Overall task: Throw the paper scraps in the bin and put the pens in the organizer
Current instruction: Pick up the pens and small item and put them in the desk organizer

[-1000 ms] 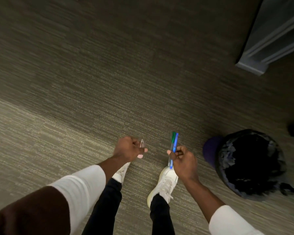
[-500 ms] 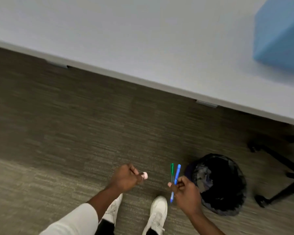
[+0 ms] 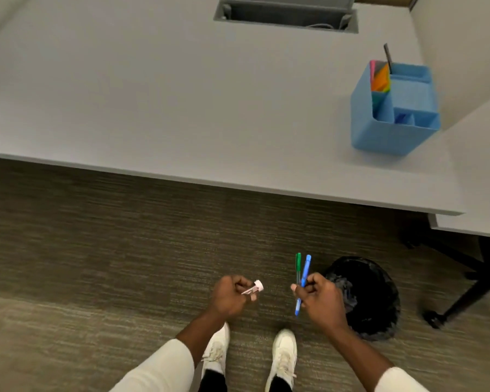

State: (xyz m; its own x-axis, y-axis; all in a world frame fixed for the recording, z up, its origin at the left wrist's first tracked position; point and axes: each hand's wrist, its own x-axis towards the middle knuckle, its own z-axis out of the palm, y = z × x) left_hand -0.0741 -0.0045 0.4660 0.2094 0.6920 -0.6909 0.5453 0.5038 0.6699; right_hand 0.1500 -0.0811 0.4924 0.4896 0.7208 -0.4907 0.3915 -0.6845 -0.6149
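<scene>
I am standing on the carpet a step back from the desk point(image 3: 181, 108), with both hands low in front of me. My right hand point(image 3: 320, 301) is curled closed around two pens, a green pen point(image 3: 298, 264) and a blue pen point(image 3: 305, 271), held side by side with their tops pointing away from me and the blue one's tip sticking out below my fist. My left hand point(image 3: 229, 295) is pinched shut on a third pen point(image 3: 254, 288), a pale one with a pinkish cap end showing between thumb and fingers. The bin point(image 3: 379, 315), lined with a black bag, sits on the floor just beside my right hand, under the desk corner. I see no paper scraps on the desk or the floor, so I judge that part finished, though I cannot make out what lies inside the bag. The blue organizer point(image 3: 379, 137) stands on the desk toward my right, well apart from my hands, with coloured paper in one slot and a dark stick in another. What is left, as I read it, is dropping these three pens into it.
</scene>
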